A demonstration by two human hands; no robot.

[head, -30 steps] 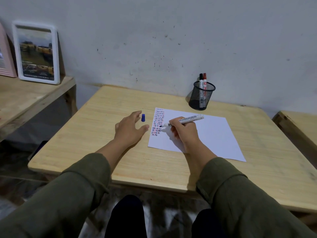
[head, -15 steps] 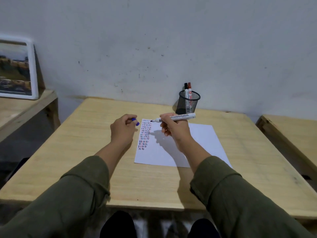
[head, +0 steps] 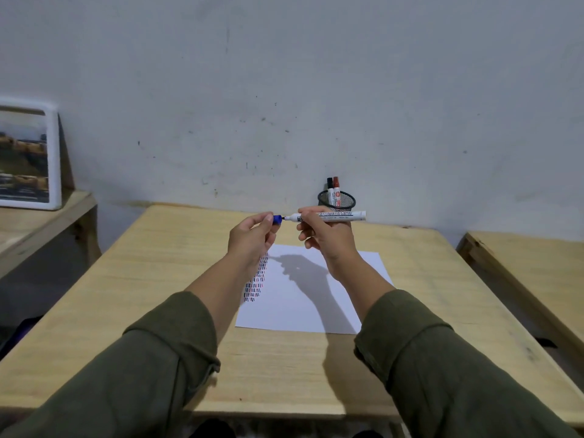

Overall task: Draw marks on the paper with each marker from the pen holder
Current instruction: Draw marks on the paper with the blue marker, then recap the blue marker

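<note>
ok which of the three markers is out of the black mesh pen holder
The white-barrelled marker held level in the right hand, its tip facing the blue cap in the left hand. The black-capped marker and red-capped marker stand in the holder.

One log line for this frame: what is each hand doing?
left hand: holds small blue cap | right hand: holds white marker level | cap at tip, not seated | above white paper sheet
</note>
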